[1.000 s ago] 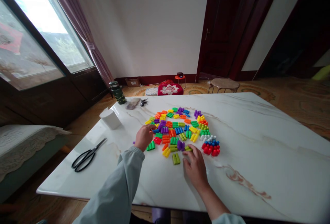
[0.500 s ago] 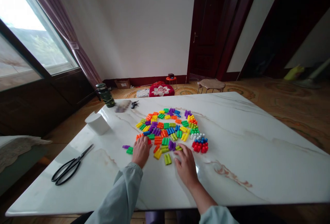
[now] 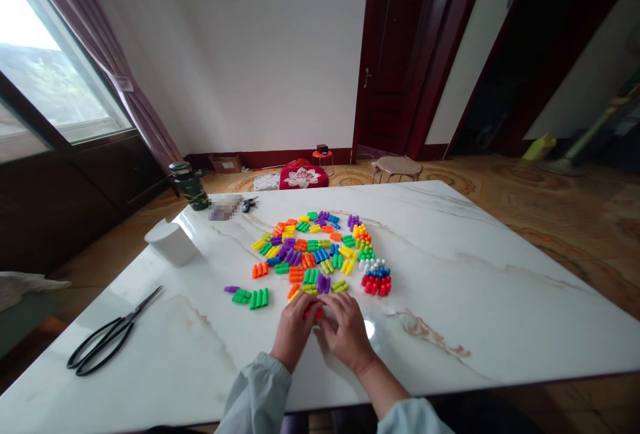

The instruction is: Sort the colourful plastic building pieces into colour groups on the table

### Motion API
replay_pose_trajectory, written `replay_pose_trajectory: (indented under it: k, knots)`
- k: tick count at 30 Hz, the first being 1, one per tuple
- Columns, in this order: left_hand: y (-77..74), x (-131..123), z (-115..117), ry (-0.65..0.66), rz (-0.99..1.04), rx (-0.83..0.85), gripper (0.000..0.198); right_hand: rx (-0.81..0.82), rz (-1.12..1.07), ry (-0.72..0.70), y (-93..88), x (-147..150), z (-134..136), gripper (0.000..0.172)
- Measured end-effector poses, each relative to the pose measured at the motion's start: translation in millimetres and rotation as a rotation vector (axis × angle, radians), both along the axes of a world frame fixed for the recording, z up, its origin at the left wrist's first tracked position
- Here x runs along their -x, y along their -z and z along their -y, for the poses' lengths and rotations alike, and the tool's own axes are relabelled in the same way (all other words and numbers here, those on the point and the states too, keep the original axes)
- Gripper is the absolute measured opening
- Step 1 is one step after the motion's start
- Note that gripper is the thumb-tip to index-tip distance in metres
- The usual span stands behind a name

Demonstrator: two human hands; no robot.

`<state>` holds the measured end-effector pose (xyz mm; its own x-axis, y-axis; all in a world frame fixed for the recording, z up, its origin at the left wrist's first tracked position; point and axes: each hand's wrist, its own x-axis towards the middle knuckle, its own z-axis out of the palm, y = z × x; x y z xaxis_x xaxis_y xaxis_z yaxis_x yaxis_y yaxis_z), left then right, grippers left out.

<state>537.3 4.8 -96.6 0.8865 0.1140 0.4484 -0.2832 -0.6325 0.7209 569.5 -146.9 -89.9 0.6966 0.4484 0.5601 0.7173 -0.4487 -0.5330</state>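
Note:
My left hand [image 3: 293,329] and my right hand [image 3: 349,333] meet at the near side of a spread of colourful plastic pieces. Between their fingertips is a small red plastic piece [image 3: 317,313], partly covered by the fingers. Both hands are closed around it. Just beyond them lie a purple piece [image 3: 324,284], a lime piece [image 3: 341,286] and a green piece [image 3: 311,277]. Part of a yellow piece is hidden behind my left fingers. Off to the left sits a green ribbed piece [image 3: 259,299].
Black-handled scissors [image 3: 113,337] lie on the marble table [image 3: 200,367] at left. Behind them stand a white container [image 3: 171,243] and a camouflage flask [image 3: 189,186], with keys [image 3: 249,204] nearby. Clusters of red pieces [image 3: 377,285] and white pieces [image 3: 371,265] stand at right.
My left hand has moved right from the left pieces, bringing the red piece. My right hand has drawn nearer and met it. The view has shifted slightly right.

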Motion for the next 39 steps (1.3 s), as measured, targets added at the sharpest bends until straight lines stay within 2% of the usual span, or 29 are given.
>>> replay_pose_trajectory:
  k: [3,7,11,15,22,29,39]
  knots:
    - [1.8,0.3,1.5,0.002,0.004,0.040,0.015,-0.021,-0.095,-0.009,2.5,-1.4,-1.1,0.020]
    - [-4.1,1.2,3.7,0.018,0.002,0.021,0.018,-0.019,-0.220,-0.009,5.3,-3.8,-1.2,0.016]
    - [-10.7,2.9,5.6,0.033,-0.015,0.012,0.019,0.044,-0.262,0.024,7.9,-5.3,-0.3,0.008]
    - [-9.7,3.4,4.9,0.049,-0.029,0.017,0.019,0.014,-0.308,0.022,10.1,-7.2,-0.3,0.009]
    - [-8.7,2.2,6.4,0.050,-0.030,0.018,0.015,-0.028,-0.299,0.018,9.1,-9.4,-1.0,0.025]
    - [-15.1,6.7,8.8,0.084,-0.021,0.037,0.016,0.018,-0.320,0.040,9.7,-8.6,-2.1,0.014]
    - [-14.2,6.7,7.7,0.075,-0.032,0.024,0.016,0.028,-0.311,0.063,12.4,-10.0,-2.9,0.011]
